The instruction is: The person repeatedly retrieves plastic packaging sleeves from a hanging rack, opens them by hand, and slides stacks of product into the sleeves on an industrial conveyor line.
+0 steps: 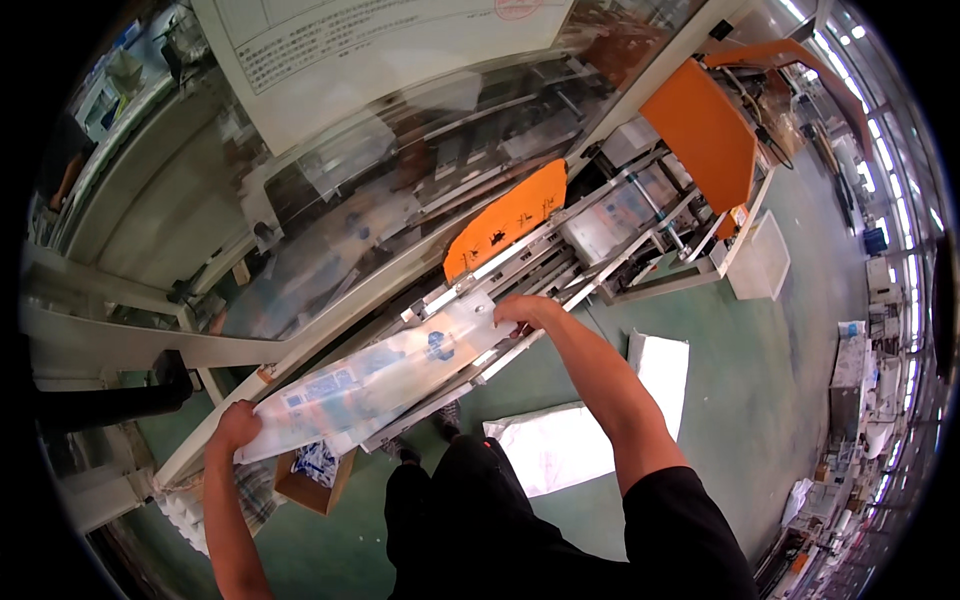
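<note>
A long stack of printed, translucent plastic bags [370, 375] lies stretched between my hands over the metal rails of a machine. My left hand [238, 424] is closed on its lower left end, near the machine's pale frame. At the upper right end, my right hand [524, 312] grips the edge with curled fingers; the thumb side is partly hidden. Farther along the rails, beyond my right hand, rests another printed plastic bag stack [612, 222], apart from both hands. An orange plate [508, 222] stands upright beside the rails.
Below the rails sits an open cardboard box [314, 480] with blue and white pieces inside. White sheets [560, 445] lie on the green floor to my right. A large orange guard [703, 135] and a pale bin [760, 258] stand at the far right. Clear panels and a notice [390, 50] face me.
</note>
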A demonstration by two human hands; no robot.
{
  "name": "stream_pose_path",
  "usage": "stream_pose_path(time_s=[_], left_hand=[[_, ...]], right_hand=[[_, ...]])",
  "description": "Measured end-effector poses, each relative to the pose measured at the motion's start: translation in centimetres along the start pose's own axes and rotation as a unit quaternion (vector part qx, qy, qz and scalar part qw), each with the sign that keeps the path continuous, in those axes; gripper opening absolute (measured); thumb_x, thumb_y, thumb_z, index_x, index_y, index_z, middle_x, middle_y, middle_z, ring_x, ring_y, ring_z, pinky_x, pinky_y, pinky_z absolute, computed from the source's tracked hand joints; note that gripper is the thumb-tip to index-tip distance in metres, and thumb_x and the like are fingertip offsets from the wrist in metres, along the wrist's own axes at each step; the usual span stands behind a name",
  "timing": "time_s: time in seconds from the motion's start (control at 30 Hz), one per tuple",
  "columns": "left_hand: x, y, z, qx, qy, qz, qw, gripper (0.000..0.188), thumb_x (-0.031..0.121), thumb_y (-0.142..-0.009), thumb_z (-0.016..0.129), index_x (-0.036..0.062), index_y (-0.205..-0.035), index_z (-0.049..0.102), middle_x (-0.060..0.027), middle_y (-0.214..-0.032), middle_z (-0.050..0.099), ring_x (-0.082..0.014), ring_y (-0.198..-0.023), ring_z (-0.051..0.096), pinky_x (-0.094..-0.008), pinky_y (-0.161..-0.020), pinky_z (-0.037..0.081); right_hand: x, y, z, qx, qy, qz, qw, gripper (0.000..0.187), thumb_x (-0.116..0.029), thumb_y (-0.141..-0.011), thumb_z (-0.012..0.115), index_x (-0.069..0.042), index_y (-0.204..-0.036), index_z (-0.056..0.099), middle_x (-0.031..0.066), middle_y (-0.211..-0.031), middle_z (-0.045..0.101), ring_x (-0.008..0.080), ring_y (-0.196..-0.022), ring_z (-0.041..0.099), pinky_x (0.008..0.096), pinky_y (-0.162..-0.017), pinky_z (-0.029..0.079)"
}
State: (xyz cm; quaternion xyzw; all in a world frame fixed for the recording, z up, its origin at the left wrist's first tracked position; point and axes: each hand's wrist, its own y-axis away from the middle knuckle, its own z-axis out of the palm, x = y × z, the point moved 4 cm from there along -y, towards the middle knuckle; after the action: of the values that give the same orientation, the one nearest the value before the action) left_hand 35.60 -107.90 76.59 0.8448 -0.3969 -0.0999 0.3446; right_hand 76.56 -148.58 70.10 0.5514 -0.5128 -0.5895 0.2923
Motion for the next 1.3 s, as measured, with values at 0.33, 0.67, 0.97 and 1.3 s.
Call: stream_pose_path(time_s=[0.33,0.67,0.97,1.3], left_hand=[[-0.8,-2.0,1.1,0.015,-0.013,0.023,1.000,0.038,0.016,-0.071,0.045,-0.0015,-0.098,0.064,-0.0267,-0.099,0.061,-0.0389,-0.094,0.059,-0.0429,-0.089,0.046],[-1.7,-3.0,1.7,0.026,0.007,0.031,0.999,0.035,0.015,-0.071,0.044,-0.0030,-0.095,0.063,-0.0267,-0.098,0.061,-0.0407,-0.091,0.059,-0.0451,-0.085,0.047],[-1.5,-3.8,5.0,0.000,-0.010,0.065,0.998,0.032,0.015,-0.071,0.045,-0.0030,-0.091,0.063,-0.0276,-0.091,0.062,-0.0406,-0.089,0.060,-0.0459,-0.084,0.047],[-1.1,-5.9,15.9,0.003,0.058,0.018,0.998,0.040,0.020,-0.075,0.046,-0.0016,-0.106,0.059,-0.0273,-0.102,0.060,-0.0424,-0.095,0.058,-0.0457,-0.089,0.046]], right_hand=[[0.0,-0.6,0.7,0.005,0.054,-0.001,0.999,0.021,-0.025,-0.077,0.058,-0.008,-0.088,0.062,0.0038,-0.073,0.057,0.0145,-0.055,0.052,0.0327,-0.046,0.038],[0.4,-2.6,2.0,0.072,0.032,-0.028,0.997,0.023,-0.019,-0.080,0.055,-0.002,-0.093,0.064,0.0093,-0.076,0.061,0.0181,-0.052,0.057,0.0339,-0.039,0.035],[0.7,-6.3,1.8,0.083,0.150,-0.024,0.985,0.027,-0.019,-0.081,0.050,0.004,-0.088,0.064,0.0131,-0.080,0.063,0.0244,-0.056,0.062,0.0386,-0.045,0.046],[2.2,-12.9,1.3,0.047,0.348,0.051,0.935,0.035,-0.030,-0.077,0.063,-0.008,-0.104,0.064,0.0120,-0.103,0.064,0.0270,-0.096,0.062,0.0422,-0.081,0.049]])
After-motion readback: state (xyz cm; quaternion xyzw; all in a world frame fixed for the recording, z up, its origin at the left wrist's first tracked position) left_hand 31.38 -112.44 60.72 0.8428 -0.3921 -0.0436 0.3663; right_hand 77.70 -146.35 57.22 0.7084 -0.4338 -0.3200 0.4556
